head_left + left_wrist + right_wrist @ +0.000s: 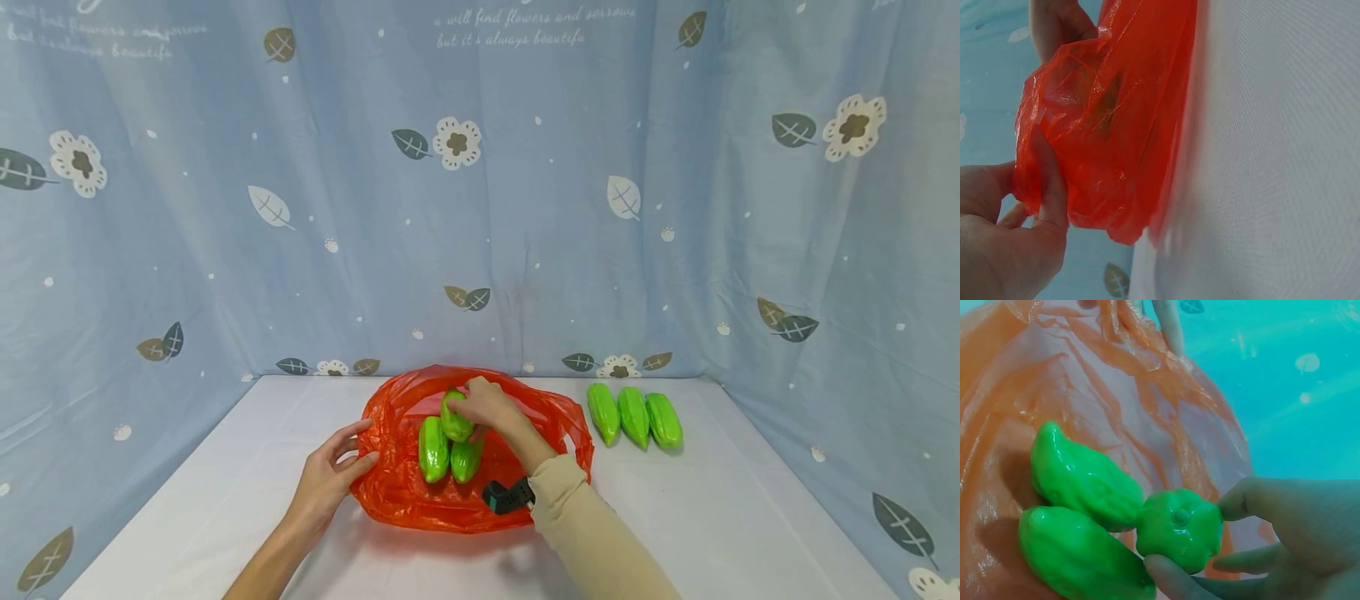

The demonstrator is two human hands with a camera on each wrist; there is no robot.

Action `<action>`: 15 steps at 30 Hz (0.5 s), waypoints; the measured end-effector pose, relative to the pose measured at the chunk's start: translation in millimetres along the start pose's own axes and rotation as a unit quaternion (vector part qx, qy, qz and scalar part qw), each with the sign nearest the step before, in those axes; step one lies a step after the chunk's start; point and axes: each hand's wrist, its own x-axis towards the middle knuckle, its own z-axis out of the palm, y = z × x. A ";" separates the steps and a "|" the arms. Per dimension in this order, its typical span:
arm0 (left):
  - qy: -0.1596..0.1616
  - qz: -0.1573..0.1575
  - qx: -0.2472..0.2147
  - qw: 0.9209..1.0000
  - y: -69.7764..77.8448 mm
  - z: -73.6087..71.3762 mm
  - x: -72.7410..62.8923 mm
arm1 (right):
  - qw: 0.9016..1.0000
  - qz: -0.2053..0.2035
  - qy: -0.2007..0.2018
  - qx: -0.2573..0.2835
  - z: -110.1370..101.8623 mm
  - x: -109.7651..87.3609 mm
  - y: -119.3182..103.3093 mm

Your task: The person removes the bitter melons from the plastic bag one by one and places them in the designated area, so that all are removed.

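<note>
A red plastic bag lies spread on the table with its mouth wide. My left hand pinches the bag's left rim between thumb and fingers; the left wrist view shows the thumb against the film. Over the bag, my right hand grips a glossy green ridged fruit between thumb and fingers. Two more such fruits rest in the bag: the left one and the right one. In the right wrist view the held fruit sits close beside them, its stubby end towards the camera.
Three like green fruits lie side by side on the white table, right of the bag. A patterned blue curtain encloses the back and sides. A black wristband circles the right wrist.
</note>
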 end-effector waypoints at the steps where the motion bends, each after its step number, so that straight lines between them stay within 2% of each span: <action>1: 0.000 0.000 0.000 1.000 -0.1 0.0 0.1 | 1.000 -0.005 -0.003 -0.005 -0.9 -1.0 0.2; 9: 0.000 -0.001 -0.002 1.000 -0.2 -0.4 0.9 | 0.999 -0.026 -0.027 -0.020 -6.5 -10.0 4.5; 15: -0.001 0.002 -0.003 1.000 -0.2 -1.5 0.9 | 0.999 -0.029 -0.018 -0.036 -11.0 -18.1 6.8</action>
